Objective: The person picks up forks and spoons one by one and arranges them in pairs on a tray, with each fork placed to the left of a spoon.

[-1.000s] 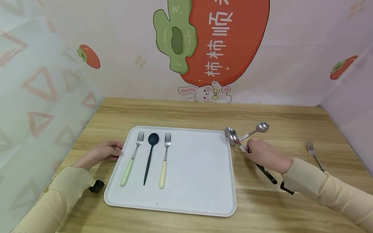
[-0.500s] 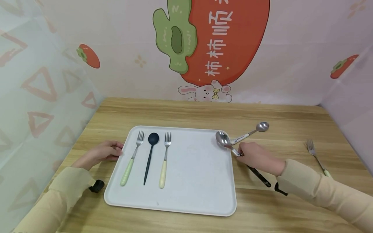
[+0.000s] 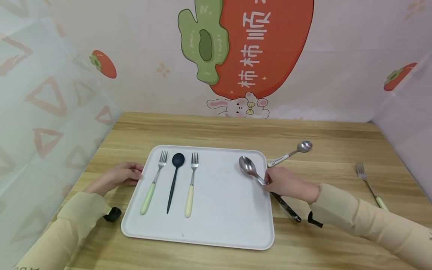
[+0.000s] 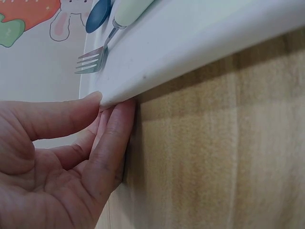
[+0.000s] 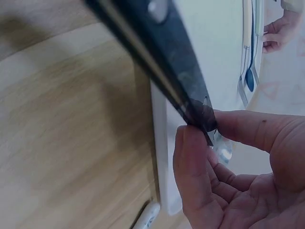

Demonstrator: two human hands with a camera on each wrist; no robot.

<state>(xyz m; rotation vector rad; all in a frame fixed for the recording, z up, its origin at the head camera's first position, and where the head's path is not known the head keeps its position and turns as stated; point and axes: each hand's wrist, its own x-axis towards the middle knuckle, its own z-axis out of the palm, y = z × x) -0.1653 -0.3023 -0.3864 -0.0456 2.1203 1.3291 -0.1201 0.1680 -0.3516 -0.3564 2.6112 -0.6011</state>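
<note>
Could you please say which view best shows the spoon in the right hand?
The head view: there the spoon shows both bowl and handle. The right wrist view shows mainly its handle; the left wrist, nothing.

At upper centre, white characters (image 3: 253,48) on the red persimmon print (image 3: 287,48) read 柿柿顺, the next cut off; right of centre, lettering (image 3: 279,160) on a white spoon handle (image 3: 277,161) seems too small to read.

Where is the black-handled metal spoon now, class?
In the head view, the right hand holds the black-handled metal spoon, its bowl over the white tray near its far right corner, left of the white-handled spoon.
</note>
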